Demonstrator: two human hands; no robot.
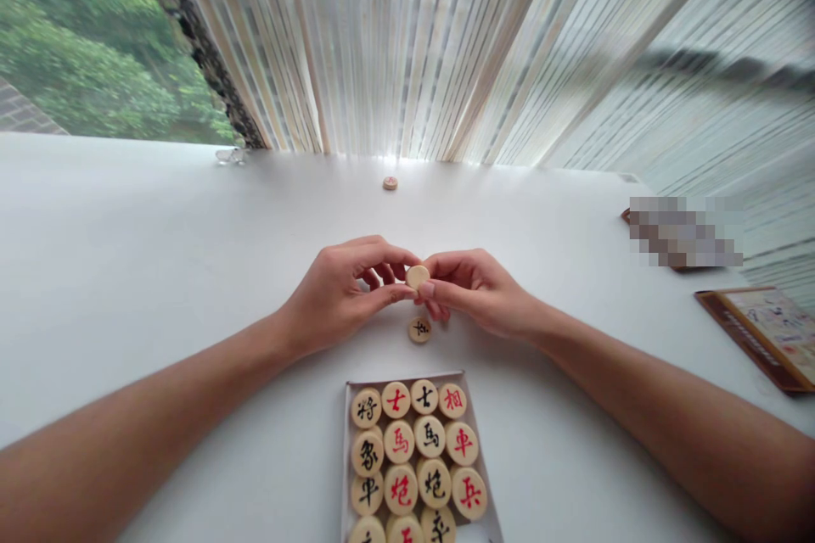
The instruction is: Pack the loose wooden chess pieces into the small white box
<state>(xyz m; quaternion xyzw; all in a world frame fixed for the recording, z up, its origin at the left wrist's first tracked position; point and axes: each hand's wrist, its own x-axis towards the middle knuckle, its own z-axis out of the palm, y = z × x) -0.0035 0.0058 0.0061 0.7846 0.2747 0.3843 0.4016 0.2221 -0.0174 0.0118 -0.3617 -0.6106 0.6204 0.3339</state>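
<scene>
Between the fingertips of both hands is a round wooden piece (418,277), its visible face plain. My left hand (356,288) pinches it from the left, and my right hand (474,290) grips it from the right with thumb and forefinger. Just below the fingers, a piece with a black character (419,329) lies flat on the white table (191,271). Nearest to me, an open box (347,458) holds rows of round pieces with red or black characters; its lower edge is cut off by the frame.
Far back on the table lies a small piece with a red mark (390,183). At the right are a brown-edged card (764,331) and a partly pixelated item (681,237). A clear object (230,155) sits by the window, beside a string curtain (395,42).
</scene>
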